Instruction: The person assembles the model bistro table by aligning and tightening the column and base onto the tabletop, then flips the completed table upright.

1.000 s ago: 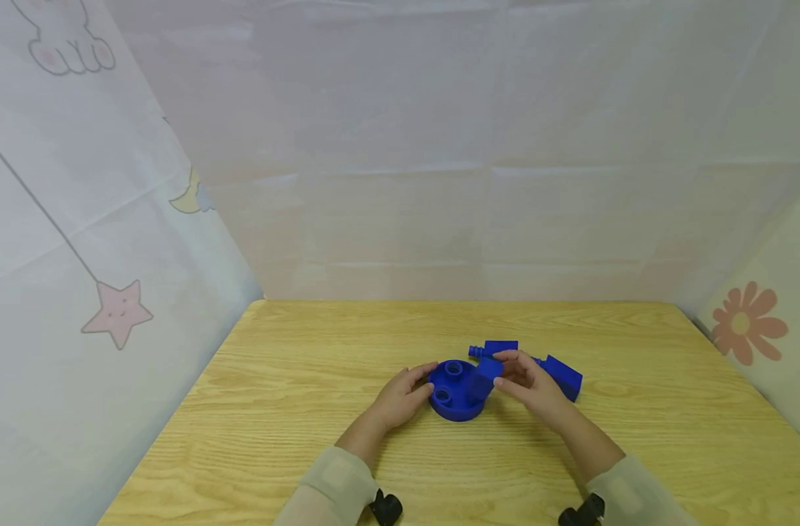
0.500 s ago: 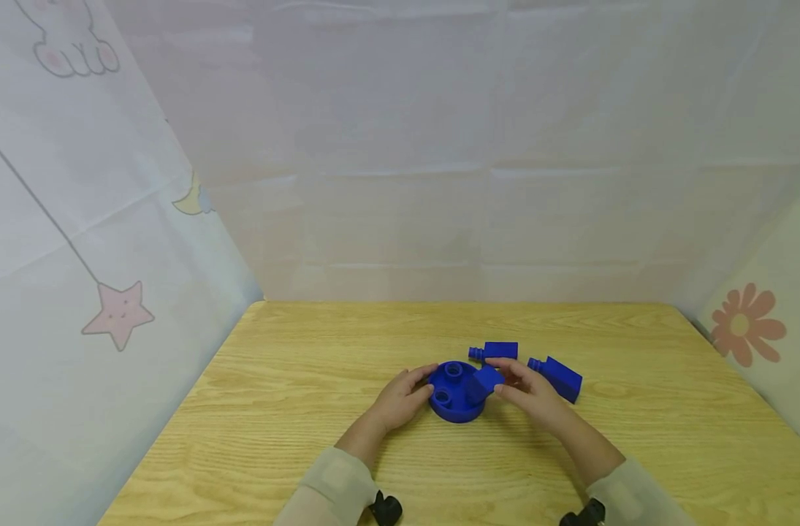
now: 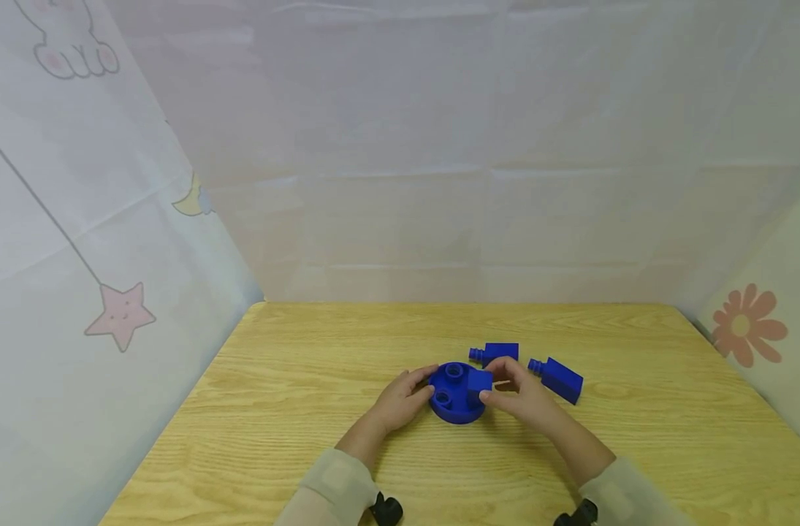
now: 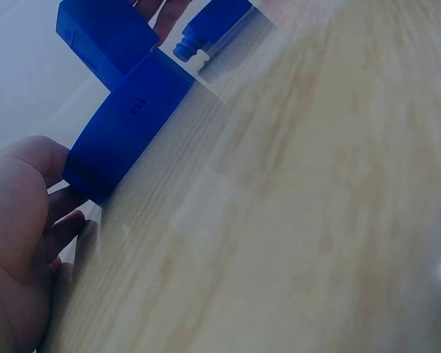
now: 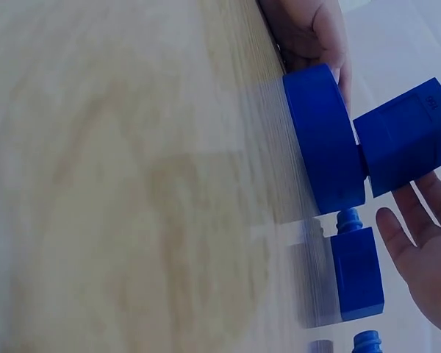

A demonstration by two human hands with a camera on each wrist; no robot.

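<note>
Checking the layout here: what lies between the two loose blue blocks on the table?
In the head view, only bare wooden table lies between the rear loose block and the right loose block; they lie apart.

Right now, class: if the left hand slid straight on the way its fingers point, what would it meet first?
The left hand already touches the round blue base; beyond it stands the blue block, probably next, held by the right hand.
</note>
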